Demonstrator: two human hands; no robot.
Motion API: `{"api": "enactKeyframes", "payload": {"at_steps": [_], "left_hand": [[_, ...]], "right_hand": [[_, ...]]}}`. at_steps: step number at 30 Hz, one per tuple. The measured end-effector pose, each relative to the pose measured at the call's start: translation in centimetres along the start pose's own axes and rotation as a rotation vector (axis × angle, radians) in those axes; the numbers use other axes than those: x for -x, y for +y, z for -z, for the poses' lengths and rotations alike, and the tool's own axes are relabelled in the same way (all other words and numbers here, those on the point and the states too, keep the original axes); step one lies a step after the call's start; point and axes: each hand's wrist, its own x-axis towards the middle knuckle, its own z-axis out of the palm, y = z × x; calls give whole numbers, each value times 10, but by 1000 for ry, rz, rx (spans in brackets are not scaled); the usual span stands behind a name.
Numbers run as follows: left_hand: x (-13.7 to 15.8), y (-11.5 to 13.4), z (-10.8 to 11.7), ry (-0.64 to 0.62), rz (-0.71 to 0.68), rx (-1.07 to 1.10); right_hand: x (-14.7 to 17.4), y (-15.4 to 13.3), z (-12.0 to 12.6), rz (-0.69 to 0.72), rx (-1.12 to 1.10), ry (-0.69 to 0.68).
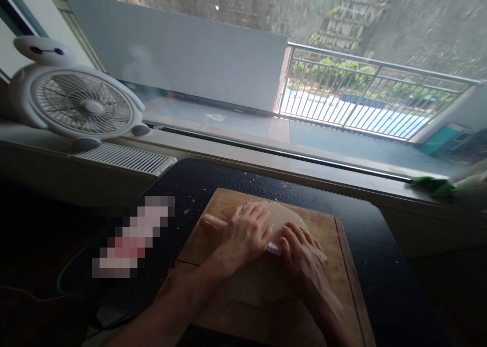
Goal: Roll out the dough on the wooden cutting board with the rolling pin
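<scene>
A flat sheet of pale dough (283,216) lies on a wooden cutting board (327,266), spreading both in front of and behind my hands. Across it runs a rolling pin (214,222); one light rounded end sticks out on the left, and a printed label shows between my hands. My left hand (247,230) curves over the left part of the pin. The right part is under my right hand (302,248), which hides that end. The fingers of both hands bend forward over the pin, close above the dough.
The board rests on a black table (365,220) with flour specks. A white fan (89,106) stands on the window ledge at left. A pixelated patch (133,238) covers something left of the board. A green cloth-like thing (433,185) lies on the sill at right.
</scene>
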Motion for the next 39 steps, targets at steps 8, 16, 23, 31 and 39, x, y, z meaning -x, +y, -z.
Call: {"api": "enactKeyframes", "payload": {"at_steps": [8, 16, 23, 31, 39], "left_hand": [[58, 6, 13, -48, -27, -47], [92, -3, 23, -77, -144, -145], [20, -2, 9, 4, 26, -59], [98, -5, 28, -66, -124, -124], [73, -12, 21, -38, -73, -85]], "right_hand": [[51, -10, 1, 203, 49, 63], [64, -3, 2, 230, 27, 87], [5, 6, -4, -41, -14, 77], [79, -8, 1, 280, 50, 126], [44, -2, -6, 127, -17, 90]]}}
